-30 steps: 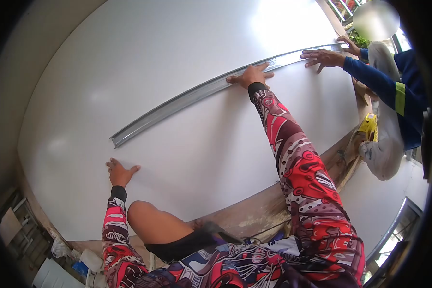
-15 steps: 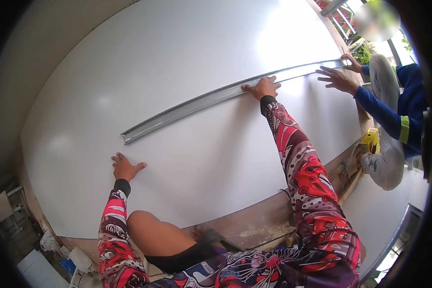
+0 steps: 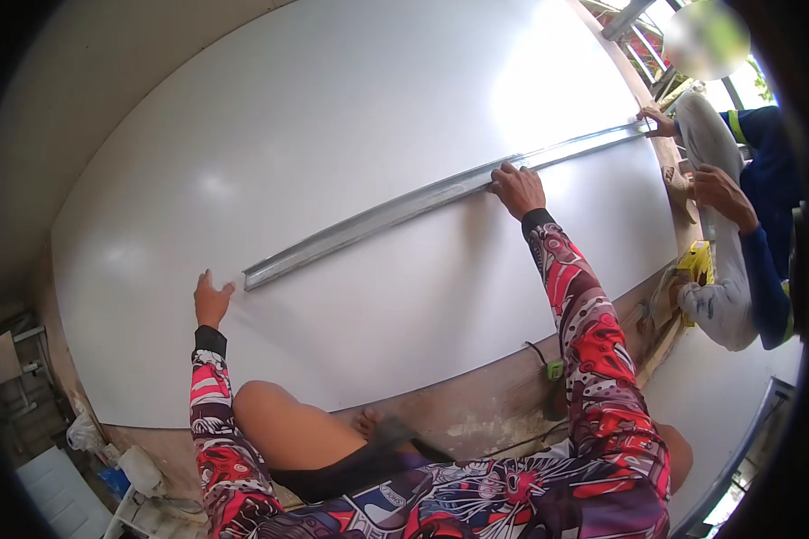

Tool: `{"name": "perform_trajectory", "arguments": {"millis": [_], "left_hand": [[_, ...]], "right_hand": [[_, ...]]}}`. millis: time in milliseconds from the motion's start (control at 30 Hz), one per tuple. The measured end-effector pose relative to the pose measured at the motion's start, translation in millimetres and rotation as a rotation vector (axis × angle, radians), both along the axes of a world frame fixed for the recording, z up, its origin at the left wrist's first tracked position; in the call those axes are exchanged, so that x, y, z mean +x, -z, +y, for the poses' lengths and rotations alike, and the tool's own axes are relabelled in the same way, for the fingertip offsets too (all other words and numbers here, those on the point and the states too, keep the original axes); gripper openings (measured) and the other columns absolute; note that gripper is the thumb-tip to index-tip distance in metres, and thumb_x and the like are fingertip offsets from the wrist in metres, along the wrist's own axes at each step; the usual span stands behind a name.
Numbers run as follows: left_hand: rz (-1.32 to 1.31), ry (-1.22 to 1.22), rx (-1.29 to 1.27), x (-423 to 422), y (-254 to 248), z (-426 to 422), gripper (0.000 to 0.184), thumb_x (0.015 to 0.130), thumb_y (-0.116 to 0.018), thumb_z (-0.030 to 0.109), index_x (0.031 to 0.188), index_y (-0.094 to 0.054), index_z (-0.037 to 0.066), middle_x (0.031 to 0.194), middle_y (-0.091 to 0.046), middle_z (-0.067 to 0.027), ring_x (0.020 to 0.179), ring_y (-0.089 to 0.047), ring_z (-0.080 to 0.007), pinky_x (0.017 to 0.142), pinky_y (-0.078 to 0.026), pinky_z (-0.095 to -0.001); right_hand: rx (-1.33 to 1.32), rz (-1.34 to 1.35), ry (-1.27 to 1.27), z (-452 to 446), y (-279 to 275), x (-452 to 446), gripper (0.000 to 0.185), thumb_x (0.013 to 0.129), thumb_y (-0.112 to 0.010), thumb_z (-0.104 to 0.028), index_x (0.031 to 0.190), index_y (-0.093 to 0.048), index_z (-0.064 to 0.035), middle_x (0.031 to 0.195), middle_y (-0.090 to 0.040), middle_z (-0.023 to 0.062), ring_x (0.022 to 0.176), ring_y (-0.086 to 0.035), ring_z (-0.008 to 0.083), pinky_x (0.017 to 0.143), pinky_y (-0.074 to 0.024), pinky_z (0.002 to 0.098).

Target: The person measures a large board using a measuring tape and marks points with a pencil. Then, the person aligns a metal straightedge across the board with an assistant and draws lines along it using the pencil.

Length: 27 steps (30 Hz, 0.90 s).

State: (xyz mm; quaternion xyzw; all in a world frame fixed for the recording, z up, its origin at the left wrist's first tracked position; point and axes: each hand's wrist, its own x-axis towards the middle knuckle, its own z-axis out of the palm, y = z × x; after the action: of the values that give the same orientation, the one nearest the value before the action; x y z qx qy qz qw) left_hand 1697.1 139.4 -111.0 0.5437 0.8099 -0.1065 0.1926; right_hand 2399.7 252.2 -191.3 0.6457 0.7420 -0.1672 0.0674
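Observation:
A long grey metal channel (image 3: 368,234) lies slantwise on a large white sheet (image 3: 351,341). My right hand (image 3: 519,190) grips the channel's near edge around its middle, fingers curled onto the metal. Just left of the channel's left end, my left hand (image 3: 213,301) is over the sheet with thumb and fingers apart, holding nothing. At the far right end, a co-worker's hand (image 3: 661,123) pinches the channel. That person's other hand (image 3: 726,196) is by their knee, its fingers partly hidden.
A yellow object (image 3: 696,262) lies beside the co-worker's foot. By the sheet's near edge is a small green object (image 3: 554,369) with a dark cord. White containers (image 3: 142,472) and other clutter stand at the lower left. Another pale sheet (image 3: 701,386) is at the right.
The channel has shifted slightly right and toward me, with my right hand moving likewise. My left hand has moved up toward the channel's left end. One co-worker hand has drawn back to the knee.

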Motion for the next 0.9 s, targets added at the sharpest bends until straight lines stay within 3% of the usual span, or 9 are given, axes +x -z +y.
{"name": "perform_trajectory", "arguments": {"millis": [100,233,367,533,567,667,700,767,900], "left_hand": [[0.059,-0.077,0.236,21.0,-41.8,66.4,0.059,0.092,-0.073,0.024,0.14,-0.058,-0.007,0.143,-0.06,-0.0284,0.134,-0.058,-0.0412,0.113,-0.046,-0.0437],[-0.386,0.429,0.26,113.5,-70.3,225.5,0.049,0.097,-0.066,0.02,0.137,-0.059,-0.008,0.138,-0.064,-0.027,0.129,-0.061,-0.042,0.11,-0.049,-0.0433],[-0.821,0.491,-0.129,257.4,-89.7,288.6,0.056,0.1,-0.066,0.03,0.142,-0.058,-0.006,0.139,-0.065,-0.024,0.127,-0.065,-0.0351,0.107,-0.051,-0.0393],[-0.745,0.579,-0.768,375.1,-117.0,417.6,0.057,0.099,-0.066,0.039,0.136,-0.064,-0.004,0.131,-0.07,-0.0178,0.126,-0.064,-0.0278,0.104,-0.053,-0.0394],[-0.551,0.69,-0.605,386.8,-130.9,442.4,0.058,0.098,-0.068,0.037,0.137,-0.062,-0.005,0.137,-0.066,-0.0225,0.128,-0.063,-0.0331,0.106,-0.051,-0.041],[-0.153,0.778,1.259,380.2,-118.8,502.9,0.059,0.1,-0.062,0.03,0.144,-0.05,-0.007,0.147,-0.053,-0.0317,0.135,-0.053,-0.0463,0.113,-0.046,-0.0479],[-0.237,0.666,1.401,385.9,-145.7,494.6,0.057,0.101,-0.059,0.027,0.144,-0.048,-0.009,0.146,-0.052,-0.0324,0.137,-0.051,-0.0458,0.115,-0.045,-0.0486],[-0.306,0.708,1.297,381.0,-157.4,481.8,0.059,0.099,-0.064,0.027,0.145,-0.049,-0.007,0.146,-0.054,-0.0299,0.135,-0.054,-0.0446,0.114,-0.045,-0.0478],[-0.543,0.889,0.54,338.4,-95.6,367.0,0.057,0.097,-0.069,0.027,0.143,-0.055,-0.005,0.142,-0.059,-0.0269,0.133,-0.057,-0.0408,0.114,-0.045,-0.0452]], "right_hand": [[0.049,0.021,-0.075,-1.3,-3.6,-10.7,0.02,0.092,-0.073,-0.036,0.098,-0.07,-0.0176,0.107,-0.066,0.0019,0.096,-0.066,0.0306,0.084,-0.0509,0.0465],[0.052,0.015,-0.078,16.2,-17.5,-31.6,0.02,0.092,-0.072,-0.038,0.094,-0.069,-0.018,0.101,-0.064,0.0025,0.092,-0.065,0.0283,0.082,-0.0477,0.0449],[0.026,0.069,-0.114,-15.6,-8.0,-38.2,0.018,0.093,-0.07,-0.037,0.092,-0.07,-0.0191,0.097,-0.063,0.0027,0.09,-0.065,0.0281,0.08,-0.047,0.0444],[0.085,0.058,-0.124,-25.8,-6.9,-44.5,0.015,0.093,-0.07,-0.035,0.095,-0.072,-0.0204,0.101,-0.065,0.0029,0.093,-0.065,0.029,0.083,-0.0471,0.0453],[0.083,0.063,-0.127,-25.6,-7.5,-46.2,0.015,0.094,-0.069,-0.035,0.096,-0.072,-0.0206,0.102,-0.066,0.0029,0.094,-0.065,0.0291,0.083,-0.0471,0.0454],[0.051,0.062,-0.136,-34.4,-7.0,-49.4,0.014,0.094,-0.069,-0.034,0.098,-0.072,-0.0213,0.105,-0.066,0.0025,0.097,-0.064,0.0291,0.086,-0.0467,0.0462],[0.041,0.051,-0.123,-32.4,-7.2,-48.0,0.014,0.095,-0.069,-0.034,0.099,-0.072,-0.0215,0.107,-0.066,0.0024,0.098,-0.064,0.0291,0.086,-0.0466,0.0465],[0.085,0.038,-0.127,-30.7,-7.6,-49.0,0.013,0.095,-0.068,-0.034,0.1,-0.072,-0.022,0.109,-0.066,0.0019,0.1,-0.064,0.0295,0.088,-0.0461,0.0483],[0.093,0.021,-0.159,-40.3,-7.4,-50.3,0.013,0.095,-0.068,-0.033,0.102,-0.072,-0.0229,0.111,-0.065,0.0015,0.101,-0.063,0.0305,0.094,-0.0452,0.0528]]}}
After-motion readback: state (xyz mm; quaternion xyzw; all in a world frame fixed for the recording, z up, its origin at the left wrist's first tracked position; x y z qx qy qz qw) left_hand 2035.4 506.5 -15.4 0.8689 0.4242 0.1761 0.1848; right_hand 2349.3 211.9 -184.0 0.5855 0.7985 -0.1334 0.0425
